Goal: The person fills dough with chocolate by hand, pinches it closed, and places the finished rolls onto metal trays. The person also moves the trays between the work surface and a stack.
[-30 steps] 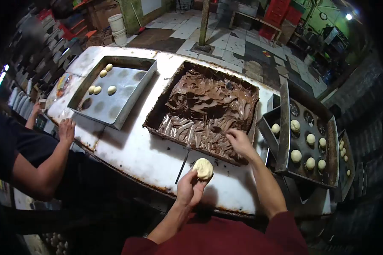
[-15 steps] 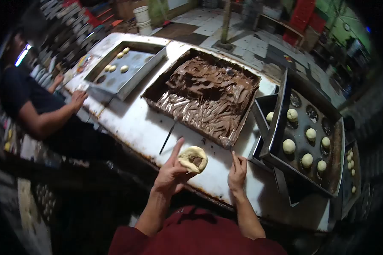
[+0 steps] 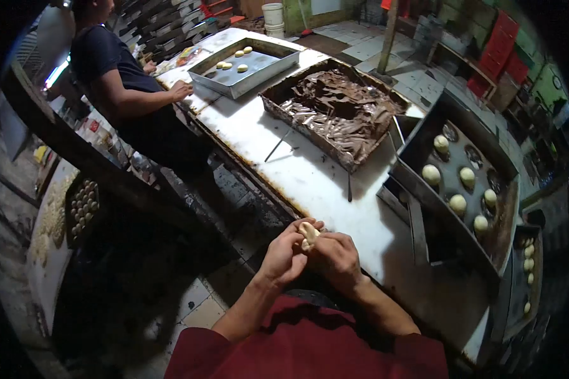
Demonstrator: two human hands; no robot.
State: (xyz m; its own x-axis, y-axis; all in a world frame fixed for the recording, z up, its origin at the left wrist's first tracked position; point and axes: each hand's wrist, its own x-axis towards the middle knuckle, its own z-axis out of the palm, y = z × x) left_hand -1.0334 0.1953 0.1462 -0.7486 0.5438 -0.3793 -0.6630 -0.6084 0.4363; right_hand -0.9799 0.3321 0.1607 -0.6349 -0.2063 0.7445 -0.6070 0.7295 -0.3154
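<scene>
White table (image 3: 310, 183), both hands (image 3: 313, 256) closed around dough ball (image 3: 308, 234)

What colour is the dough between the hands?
Pale cream; the dough, pinched by left hand and right hand, shows in the head view.

- A long white table (image 3: 310, 183) with rusty edges runs from the upper left to the lower right of the frame.
- The floor (image 3: 360, 47) at top centre has large pale and dark tiles, worn in places; more pale tiles show at bottom centre-left.
- A white bucket (image 3: 272, 12) stands at the top edge, with a thin post (image 3: 389, 28) to its right.
- Red crates (image 3: 502, 54) are stacked at upper right, before a green wall (image 3: 547, 76).
- Dark shelves (image 3: 164, 22) fill the upper left.
- A dark beam (image 3: 63, 136) slants across the left side.
- A bright light (image 3: 55, 72) shows at the left edge; elsewhere the room is dim.
</scene>
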